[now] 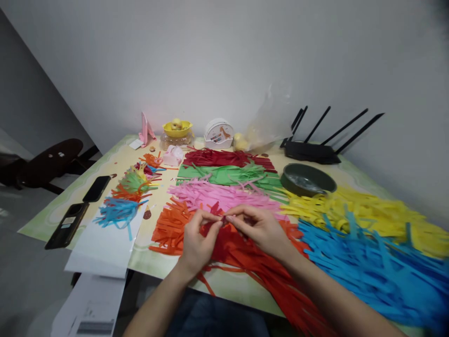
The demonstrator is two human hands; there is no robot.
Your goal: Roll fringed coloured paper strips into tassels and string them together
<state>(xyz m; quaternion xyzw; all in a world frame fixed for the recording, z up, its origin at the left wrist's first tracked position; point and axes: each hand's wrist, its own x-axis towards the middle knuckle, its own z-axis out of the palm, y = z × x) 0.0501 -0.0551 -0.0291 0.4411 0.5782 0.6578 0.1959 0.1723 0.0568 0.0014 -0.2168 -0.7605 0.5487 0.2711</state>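
Note:
Fingertips of my left hand (pixel 199 238) and my right hand (pixel 258 228) are pinched together over the middle of the table. Between them is a small twisted bit of dark red paper (pixel 223 219), mostly covered by the fingers. Just below lies red fringed paper (pixel 242 255), trailing over the front edge under my right forearm. Orange fringed paper (pixel 170 231) spreads beside my left hand. Behind the hands are rows of pink fringed paper (pixel 224 195), green fringed paper (pixel 217 175) and dark red fringed paper (pixel 228 158).
Yellow (pixel 372 210) and blue fringed paper (pixel 365 257) cover the right side. Finished-looking colourful tassels (pixel 119 210) lie at left, near two phones (pixel 96 188). A dark bowl (pixel 307 179), a black router (pixel 312 152), a plastic bag (pixel 268 121) and a yellow fruit basket (pixel 177 128) stand behind.

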